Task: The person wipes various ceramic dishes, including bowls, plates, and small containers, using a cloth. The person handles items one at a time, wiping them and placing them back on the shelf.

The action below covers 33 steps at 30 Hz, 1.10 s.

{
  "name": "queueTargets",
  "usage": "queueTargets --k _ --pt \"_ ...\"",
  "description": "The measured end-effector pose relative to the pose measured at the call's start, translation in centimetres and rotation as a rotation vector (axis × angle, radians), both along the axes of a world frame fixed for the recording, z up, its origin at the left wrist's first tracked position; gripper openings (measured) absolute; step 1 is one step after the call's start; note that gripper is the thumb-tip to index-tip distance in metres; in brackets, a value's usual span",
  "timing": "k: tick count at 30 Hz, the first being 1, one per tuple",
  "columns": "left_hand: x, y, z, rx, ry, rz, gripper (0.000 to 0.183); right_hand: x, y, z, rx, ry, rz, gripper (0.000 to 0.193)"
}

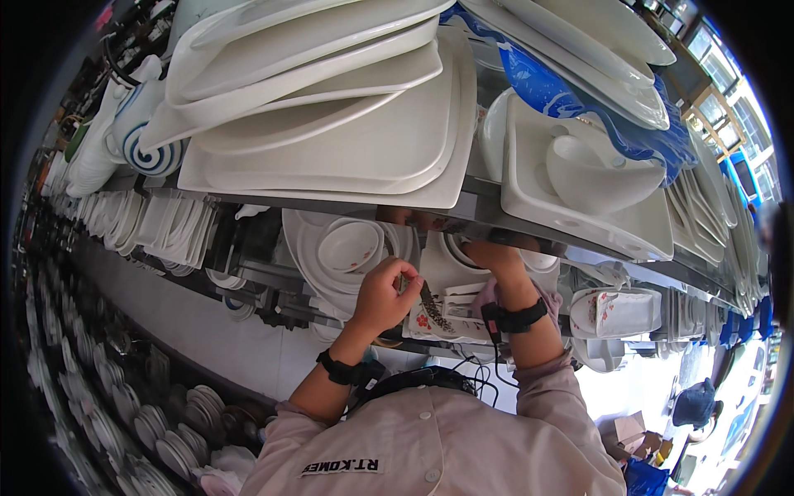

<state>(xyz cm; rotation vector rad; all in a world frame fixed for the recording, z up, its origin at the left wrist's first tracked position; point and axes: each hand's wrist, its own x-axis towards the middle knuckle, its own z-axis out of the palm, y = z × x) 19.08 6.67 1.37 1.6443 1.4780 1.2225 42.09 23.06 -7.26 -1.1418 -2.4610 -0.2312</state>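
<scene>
Reaching near bowl [347,248] | left hand [387,291], 4 o'clock: curled, hold unclear | right hand [496,259], 3 o'clock: fingers hidden, cannot tell | plates [331,153], 12 o'clock: stacked; done versus left unclear

A dark speckled strip [433,312] slants downward, apparently pinched between the left hand's [385,293] fingertips.

Bold dark capital letters, on a pale strip [340,468] — across the beige shirt's chest [480,438]
</scene>
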Motion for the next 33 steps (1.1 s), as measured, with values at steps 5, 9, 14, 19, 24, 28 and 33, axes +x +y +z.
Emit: queueTargets --k 5,9,14,19,24,28,33 --pt "-0.2 -0.7 -0.4 0.006 0.000 0.026 0.013 -0.3 -0.4 1.3 -0.147 -0.057 -0.032 0.047" --pt "0.0 -1.1 -0.4 0.007 -0.003 0.030 0.013 -0.2 -0.7 2.2 -0.025 -0.047 -0.056 0.045" --pt "0.4 -1.7 -0.7 -0.044 -0.039 0.011 0.013 0.1 -3.2 6.8 -0.242 0.544 -0.105 0.038" --pt "2.8 -0.7 -2.9 -0.270 -0.754 -0.111 0.033 0.6 -7.2 12.3 -0.434 0.381 -0.103 0.032" --pt "5.6 0.2 -2.9 -0.448 -1.183 -0.318 0.052 -1.7 -12.7 12.6 -0.299 0.505 0.018 0.051" --pt "7.6 0.3 -3.2 -0.381 -1.036 -0.237 0.051 -1.6 -14.6 10.4 -0.423 0.534 -0.008 0.054" --pt "8.4 -0.4 -5.6 -0.359 -0.914 -0.123 0.051 -0.6 -15.4 9.2 -0.507 0.560 0.013 0.062"
